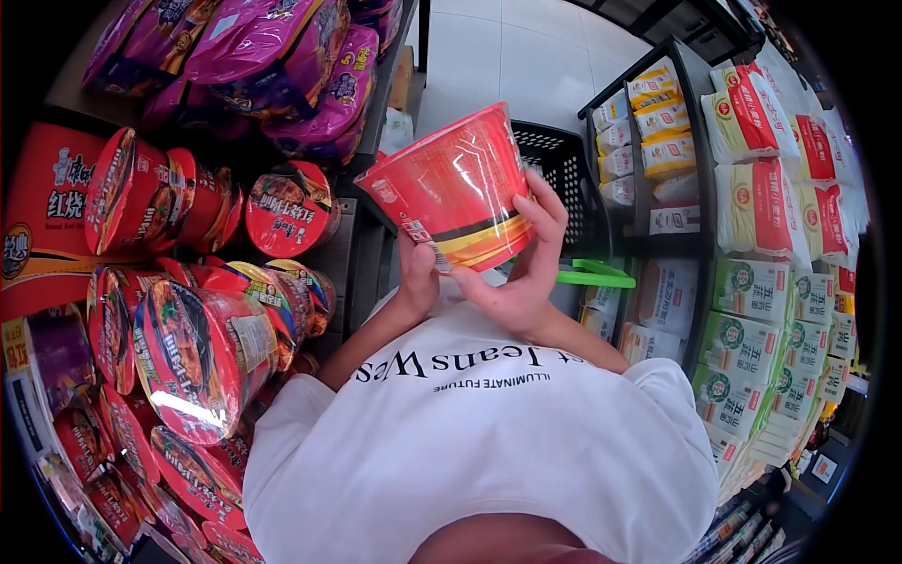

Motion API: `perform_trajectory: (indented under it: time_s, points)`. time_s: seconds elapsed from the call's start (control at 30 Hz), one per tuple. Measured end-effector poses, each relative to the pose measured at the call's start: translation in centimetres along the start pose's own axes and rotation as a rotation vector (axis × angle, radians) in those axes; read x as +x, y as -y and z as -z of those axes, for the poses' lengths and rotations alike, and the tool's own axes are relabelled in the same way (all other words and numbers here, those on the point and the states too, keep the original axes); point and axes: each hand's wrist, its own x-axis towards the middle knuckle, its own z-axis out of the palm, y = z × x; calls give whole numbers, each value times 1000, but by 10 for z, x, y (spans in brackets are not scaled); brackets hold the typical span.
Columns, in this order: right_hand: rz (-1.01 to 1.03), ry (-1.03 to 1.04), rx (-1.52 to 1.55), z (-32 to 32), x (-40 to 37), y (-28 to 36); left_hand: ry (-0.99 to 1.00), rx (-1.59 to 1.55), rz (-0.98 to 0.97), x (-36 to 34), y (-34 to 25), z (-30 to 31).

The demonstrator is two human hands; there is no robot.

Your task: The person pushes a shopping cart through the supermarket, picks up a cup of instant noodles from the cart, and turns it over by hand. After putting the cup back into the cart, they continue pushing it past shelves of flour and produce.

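A red instant noodle cup (451, 188) in clear wrap is held up in front of the chest, tilted, its printed side towards the camera. My left hand (420, 273) supports it from the lower left, partly hidden behind the cup. Around its lower right side my right hand (526, 263) is wrapped, thumb near the base and fingers along the side. Similar red noodle cups (197, 362) are stacked on the shelf at the left.
Purple noodle packs (268, 56) lie at the upper left. A black basket (564, 179) with a green handle (597, 274) is beyond my right hand. Shelves at the right carry white-and-red bags (752, 117) and green-and-white packs (742, 343). Pale floor tiles (521, 56) show ahead.
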Motion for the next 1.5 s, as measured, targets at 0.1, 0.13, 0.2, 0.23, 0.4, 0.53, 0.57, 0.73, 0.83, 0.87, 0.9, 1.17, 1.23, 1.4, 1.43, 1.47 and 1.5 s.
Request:
perform_trajectory:
  time_s: [0.1, 0.13, 0.2, 0.23, 0.4, 0.53, 0.57, 0.73, 0.83, 0.87, 0.9, 1.17, 1.23, 1.4, 1.43, 1.47, 1.5]
  points:
    - [-5, 4, -6, 0, 1, 1, 1, -1, -5, 1, -3, -2]
    - [-5, 3, -5, 0, 1, 1, 0, 3, -8, 1, -4, -3]
    - [-4, 3, -2, -1, 1, 2, -3, 8, -13, 1, -6, -3]
    - [-3, 5, -3, -1, 1, 2, -3, 11, -15, 1, -6, -2]
    - [3, 11, -3, -2, 2, 3, -4, 57, -22, 0, -7, 2]
    - [-12, 17, 18, -2, 1, 2, -37, 35, -40, 3, -18, -11]
    - [-13, 16, 17, -2, 1, 1, -42, 26, -43, 5, -19, -13]
    - [-11, 8, 20, 0, 0, 2, -46, 17, -21, 4, -14, -10]
    - [-15, 10, 13, 1, 0, 2, -49, -5, -10, 3, -14, -12]
    - [-15, 11, 10, 1, 0, 3, -48, -9, -8, 3, -15, -13]
    - [-15, 12, 7, 2, 0, 3, -47, -6, -6, 3, -15, -13]
    - [-36, 20, 32, 5, -2, 2, -68, 10, -43, 4, -22, -26]
    - [-44, 21, 38, 6, -2, 2, -69, 24, -65, 5, -23, -29]
    - [-61, 14, 58, 8, -5, 0, -53, 58, -78, 5, -27, -34]
    - [-62, 13, 56, 8, -5, -1, -50, 60, -81, 5, -26, -34]
    - [-62, 12, 54, 8, -6, -1, -47, 63, -84, 5, -26, -34]
    - [-63, 11, 53, 9, -6, -1, -46, 60, -77, 5, -26, -34]
